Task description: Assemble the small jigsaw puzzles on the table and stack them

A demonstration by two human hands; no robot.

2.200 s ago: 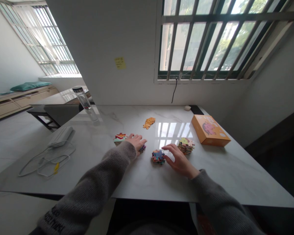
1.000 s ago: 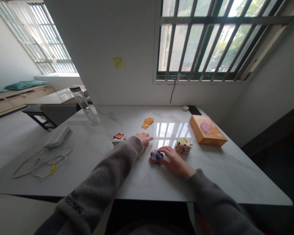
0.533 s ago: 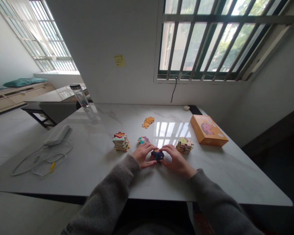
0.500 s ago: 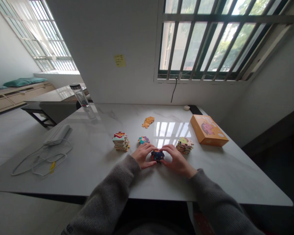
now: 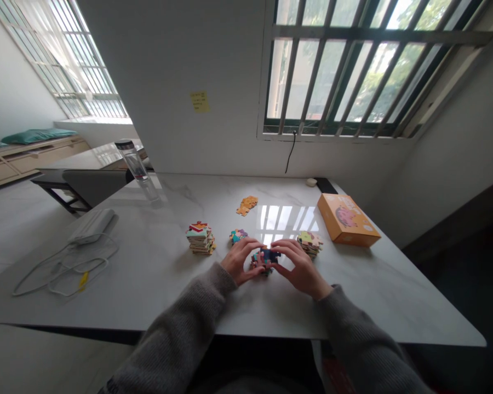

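Between my hands, at the near middle of the table, is a small stack of puzzle pieces (image 5: 261, 261), with pink and teal showing on top. My left hand (image 5: 242, 260) curves around its left side, thumb in front and fingers behind. With my right hand (image 5: 298, 266) I pinch a dark blue puzzle piece (image 5: 274, 255) at the stack's right side, slightly raised. The lowest pieces are partly hidden by my thumbs. Just behind my left hand lie a few teal and purple puzzle pieces (image 5: 238, 236).
A tall puzzle stack (image 5: 200, 238) stands left, a shorter one (image 5: 310, 243) right behind my right hand. Orange puzzle pieces (image 5: 247, 205) lie farther back. An orange box (image 5: 348, 220) sits right; a glass bottle (image 5: 135, 161) and a white device with cable (image 5: 92, 227) are left.
The dark blue piece has shifted to the right with my right fingers, and pink and teal now show beside it. My left hand stays around the stack.
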